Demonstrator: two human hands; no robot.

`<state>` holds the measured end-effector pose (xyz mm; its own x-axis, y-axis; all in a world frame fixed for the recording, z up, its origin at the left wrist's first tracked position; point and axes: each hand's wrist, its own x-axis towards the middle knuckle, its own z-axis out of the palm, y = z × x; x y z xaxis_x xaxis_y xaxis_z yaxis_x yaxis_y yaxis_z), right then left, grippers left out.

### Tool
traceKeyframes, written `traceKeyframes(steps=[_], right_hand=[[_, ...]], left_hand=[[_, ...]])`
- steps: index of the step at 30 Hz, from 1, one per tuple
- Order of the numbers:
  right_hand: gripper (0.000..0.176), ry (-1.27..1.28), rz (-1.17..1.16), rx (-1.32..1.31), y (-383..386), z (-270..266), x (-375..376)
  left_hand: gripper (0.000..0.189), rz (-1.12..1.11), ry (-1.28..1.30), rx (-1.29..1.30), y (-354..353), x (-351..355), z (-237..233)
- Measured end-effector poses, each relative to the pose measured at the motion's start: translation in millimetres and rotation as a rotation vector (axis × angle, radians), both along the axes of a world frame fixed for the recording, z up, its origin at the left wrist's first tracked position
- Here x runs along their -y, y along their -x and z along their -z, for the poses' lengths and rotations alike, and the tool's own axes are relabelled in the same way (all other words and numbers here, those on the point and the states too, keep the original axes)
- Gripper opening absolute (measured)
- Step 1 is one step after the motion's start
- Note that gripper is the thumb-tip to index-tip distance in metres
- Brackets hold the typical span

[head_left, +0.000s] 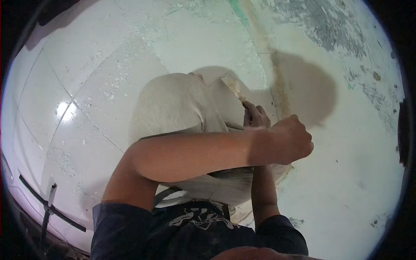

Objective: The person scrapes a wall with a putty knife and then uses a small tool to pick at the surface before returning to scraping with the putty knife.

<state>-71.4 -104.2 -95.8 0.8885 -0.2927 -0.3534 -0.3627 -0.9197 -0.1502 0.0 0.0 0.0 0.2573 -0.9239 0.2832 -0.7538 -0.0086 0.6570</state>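
My left forearm reaches across my body, over the right arm. My left hand (292,141) is closed in a fist beside the white painted surface on the right; anything inside its curled fingers is hidden. Just behind it, my right hand (257,117) grips a scraper (234,89), whose pale, stained flat blade points up and left. Part of that hand and the scraper's handle are covered by the left wrist. My bent knee in light trousers (171,102) is close to the blade.
Pale floor tiles (30,95) with scattered white flakes spread to the left. A brownish strip (281,93) runs beside the white surface (346,182), which has grey bare patches (329,26). A dark crossed stand base (48,209) is at lower left.
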Motion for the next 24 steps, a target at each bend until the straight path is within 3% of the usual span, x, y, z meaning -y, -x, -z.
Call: traceKeyframes(steps=[3, 6, 8, 12, 15, 18, 20, 22, 24], right_hand=[[0.026, 0.094, -0.065, 0.009, 17.2, -1.9, 5.1], [0.027, 0.264, -0.11, -0.052, -25.3, 27.8, -0.4], [0.028, 0.313, -0.23, 0.064, -53.9, 52.0, 8.2], [0.03, 0.122, -0.18, 0.127, -145.4, 44.0, -4.0], [0.036, 0.223, -0.133, 0.104, -179.5, 36.7, -21.2], [0.038, 0.155, -0.093, 0.034, -176.2, 24.8, -38.3], [0.035, 0.181, -0.095, 0.171, -150.2, 34.0, -32.0], [0.032, 0.09, -0.059, 0.133, -115.9, 24.1, -30.8], [0.029, 0.094, -0.112, 0.427, -73.5, 38.1, -21.0]], left_hand=[[0.016, 0.077, 0.145, -0.075, 6.8, 19.0, -2.0], [0.017, 0.059, 0.1, -0.011, 1.1, 19.6, 8.1], [0.018, 0.0, 0.115, -0.02, 4.7, 25.0, 16.5], [0.014, -0.05, 0.208, 0.059, 1.7, 29.6, 18.3], [0.015, 0.013, 0.106, 0.065, -0.8, 29.7, 15.4], [0.016, -0.042, 0.209, 0.118, 0.0, 34.9, 22.9], [0.017, -0.026, 0.216, 0.102, -3.1, 34.4, 22.0], [0.017, -0.03, 0.203, 0.11, -6.9, 28.9, 15.5], [0.018, -0.021, 0.187, 0.107, -7.6, 23.4, 11.2]])
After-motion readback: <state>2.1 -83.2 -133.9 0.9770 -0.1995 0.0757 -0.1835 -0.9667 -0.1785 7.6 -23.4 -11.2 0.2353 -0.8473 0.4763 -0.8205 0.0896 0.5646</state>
